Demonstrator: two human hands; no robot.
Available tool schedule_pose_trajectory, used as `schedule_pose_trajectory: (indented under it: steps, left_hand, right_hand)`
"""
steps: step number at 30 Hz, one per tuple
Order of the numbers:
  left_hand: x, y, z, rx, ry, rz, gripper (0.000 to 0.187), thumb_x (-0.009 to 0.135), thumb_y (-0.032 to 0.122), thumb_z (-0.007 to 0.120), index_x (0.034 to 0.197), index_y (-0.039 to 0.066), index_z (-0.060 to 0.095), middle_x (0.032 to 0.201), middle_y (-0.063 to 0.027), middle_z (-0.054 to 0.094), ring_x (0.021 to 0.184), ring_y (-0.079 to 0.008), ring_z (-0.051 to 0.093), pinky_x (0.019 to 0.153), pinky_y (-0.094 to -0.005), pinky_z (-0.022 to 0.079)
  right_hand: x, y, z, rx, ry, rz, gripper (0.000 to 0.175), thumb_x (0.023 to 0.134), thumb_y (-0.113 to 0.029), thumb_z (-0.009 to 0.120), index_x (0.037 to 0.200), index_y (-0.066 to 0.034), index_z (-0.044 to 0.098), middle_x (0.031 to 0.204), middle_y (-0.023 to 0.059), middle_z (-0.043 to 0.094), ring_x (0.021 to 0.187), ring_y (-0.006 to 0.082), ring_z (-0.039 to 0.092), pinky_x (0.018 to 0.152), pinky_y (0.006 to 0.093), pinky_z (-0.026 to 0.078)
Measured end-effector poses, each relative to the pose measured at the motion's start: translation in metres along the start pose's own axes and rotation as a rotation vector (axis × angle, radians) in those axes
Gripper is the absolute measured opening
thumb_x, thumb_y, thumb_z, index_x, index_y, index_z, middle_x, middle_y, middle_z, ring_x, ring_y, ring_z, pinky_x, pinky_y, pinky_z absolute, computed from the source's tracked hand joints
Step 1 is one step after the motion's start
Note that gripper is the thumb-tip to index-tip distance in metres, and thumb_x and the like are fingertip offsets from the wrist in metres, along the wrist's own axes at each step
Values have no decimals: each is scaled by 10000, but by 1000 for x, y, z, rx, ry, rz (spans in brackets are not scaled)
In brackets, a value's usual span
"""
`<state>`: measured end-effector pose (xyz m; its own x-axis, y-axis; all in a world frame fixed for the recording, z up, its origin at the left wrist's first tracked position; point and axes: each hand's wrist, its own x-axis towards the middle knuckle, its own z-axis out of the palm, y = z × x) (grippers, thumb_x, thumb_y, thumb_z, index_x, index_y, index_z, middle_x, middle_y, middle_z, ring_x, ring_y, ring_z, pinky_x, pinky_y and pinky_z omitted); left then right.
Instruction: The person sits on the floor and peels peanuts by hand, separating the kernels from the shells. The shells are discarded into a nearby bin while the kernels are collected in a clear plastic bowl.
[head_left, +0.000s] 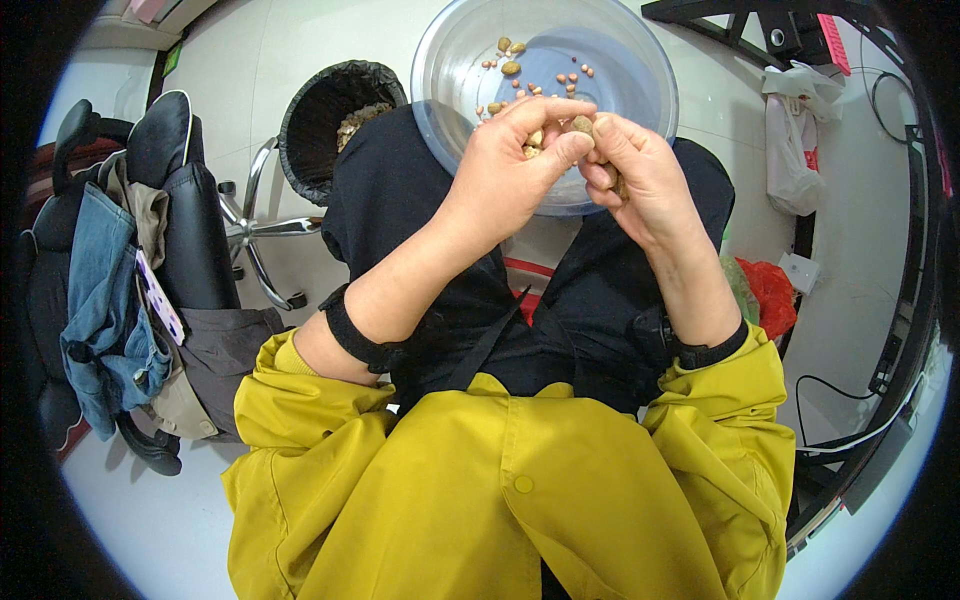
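Over the near part of a translucent plastic basin (544, 202), my two hands meet. My left hand (521, 157) has its thumb and index finger at an unshelled peanut (582, 125), with pale shell pieces (532, 151) in its curled fingers. My right hand (630, 161) pinches the same peanut from the other side and has more brown peanuts (615, 182) under its fingers. Loose reddish peanut kernels (572, 77) and several whole peanuts (511, 68) lie on the basin's bottom. The hands hide part of the basin.
Left of the basin stands a black-lined waste bin (300, 127) with shells (364, 122) inside. A chrome chair base (247, 229) is beside it, near a black chair with clothes (97, 300). A white plastic bag (793, 150) and a red bag (765, 296) are at right.
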<state>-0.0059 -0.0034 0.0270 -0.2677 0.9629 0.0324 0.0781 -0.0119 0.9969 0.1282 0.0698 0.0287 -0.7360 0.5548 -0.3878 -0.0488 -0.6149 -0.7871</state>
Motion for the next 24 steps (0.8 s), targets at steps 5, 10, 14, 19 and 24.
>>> schedule_pose_trajectory:
  steps: [5,10,14,19,24]
  left_hand:
    - [1,2,-1,240,73,167,197,752,119,652,915,21,602,692,-58,505,636,-144,517,598,-253,427]
    - [1,5,-3,346,39,252,134,766,112,621,782,7,539,688,-93,513,611,-209,526,557,-294,418]
    - [2,7,-5,429,7,279,151,781,110,593,718,13,496,678,-106,510,601,-245,525,544,-318,414]
    - [3,4,-5,425,44,355,119,784,102,587,745,9,523,672,-114,520,624,-268,536,561,-330,428]
    - [3,-2,-2,378,36,358,101,802,110,584,811,11,567,691,-96,551,622,-213,560,559,-296,441]
  right_hand:
    - [-2,-1,2,51,-53,29,355,903,-383,449,831,-42,517,622,-10,452,489,29,365,387,143,283]
    - [-4,0,1,81,-72,39,303,912,-304,464,811,-27,534,633,-9,461,506,36,389,396,157,280]
    - [-3,2,-1,70,-96,56,325,913,-322,457,801,-25,527,624,2,465,493,43,387,395,163,282]
    - [-3,3,2,77,-71,78,366,910,-360,449,787,-24,521,601,6,456,475,53,379,394,176,280]
    - [-2,-2,-1,-80,-72,-7,344,915,-322,443,776,-18,526,603,7,466,464,54,381,393,176,284]
